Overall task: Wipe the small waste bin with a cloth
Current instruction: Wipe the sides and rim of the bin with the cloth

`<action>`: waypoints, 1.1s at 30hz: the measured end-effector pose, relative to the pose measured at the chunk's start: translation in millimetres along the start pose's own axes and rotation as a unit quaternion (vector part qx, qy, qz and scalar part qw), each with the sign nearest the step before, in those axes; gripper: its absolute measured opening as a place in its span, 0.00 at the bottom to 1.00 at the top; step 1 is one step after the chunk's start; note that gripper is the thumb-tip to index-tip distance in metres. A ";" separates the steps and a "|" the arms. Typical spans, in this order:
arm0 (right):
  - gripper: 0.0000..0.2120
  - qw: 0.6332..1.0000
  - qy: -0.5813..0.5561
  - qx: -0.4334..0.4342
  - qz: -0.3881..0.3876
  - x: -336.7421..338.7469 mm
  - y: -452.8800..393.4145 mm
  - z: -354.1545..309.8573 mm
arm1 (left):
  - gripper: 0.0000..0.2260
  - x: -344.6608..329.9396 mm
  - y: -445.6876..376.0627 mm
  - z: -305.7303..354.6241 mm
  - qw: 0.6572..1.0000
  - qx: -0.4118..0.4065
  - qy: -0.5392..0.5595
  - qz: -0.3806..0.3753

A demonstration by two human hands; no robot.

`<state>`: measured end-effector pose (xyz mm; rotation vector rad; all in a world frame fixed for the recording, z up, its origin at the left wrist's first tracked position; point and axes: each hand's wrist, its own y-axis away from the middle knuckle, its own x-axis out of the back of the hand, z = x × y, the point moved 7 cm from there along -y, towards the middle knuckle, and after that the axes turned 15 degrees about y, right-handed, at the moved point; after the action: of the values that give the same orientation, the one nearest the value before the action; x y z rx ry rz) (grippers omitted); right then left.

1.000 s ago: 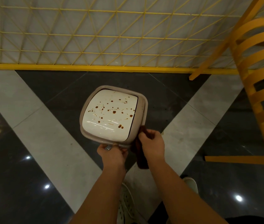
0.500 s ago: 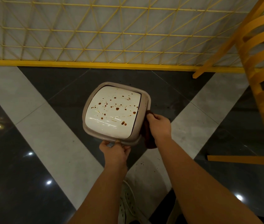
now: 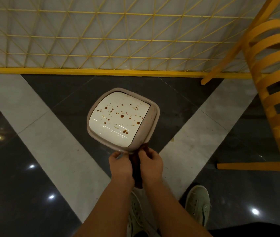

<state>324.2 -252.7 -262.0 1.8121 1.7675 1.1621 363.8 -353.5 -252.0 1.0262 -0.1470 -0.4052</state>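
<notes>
Bin: I am viewing one small waste bin point(image 3: 124, 119), lid spotted brown.
Hands: left hand point(image 3: 120, 165) gripping its near rim; right hand point(image 3: 151, 164) pinching one dark cloth point(image 3: 137, 170).
Shoes: two.

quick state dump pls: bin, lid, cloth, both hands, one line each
waste bin: held up off the floor, top facing camera
lid: closed, spattered with brown spots, unwiped
cloth: dark, bunched, hanging between the hands at the bin's near edge
left hand: gripping bin's near rim
right hand: closed on cloth
</notes>
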 end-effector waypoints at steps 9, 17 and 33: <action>0.10 0.999 0.036 0.011 0.007 8.5 -10.2 -13.3 | 0.11 -1.4 -1.9 7.6 0.999 -0.005 -0.039 -0.015; 0.11 0.993 0.104 0.037 0.030 34.8 -56.0 -77.7 | 0.19 -5.6 1.1 13.3 0.998 -0.012 -0.042 -0.037; 0.13 0.999 -0.033 -0.022 -0.004 -26.1 18.6 19.3 | 0.06 6.5 7.0 12.8 0.993 0.063 -0.087 -0.043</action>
<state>353.8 -274.7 -267.7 1.7951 1.6976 1.1172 367.7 -363.1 -239.9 1.1228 -0.2891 -0.5700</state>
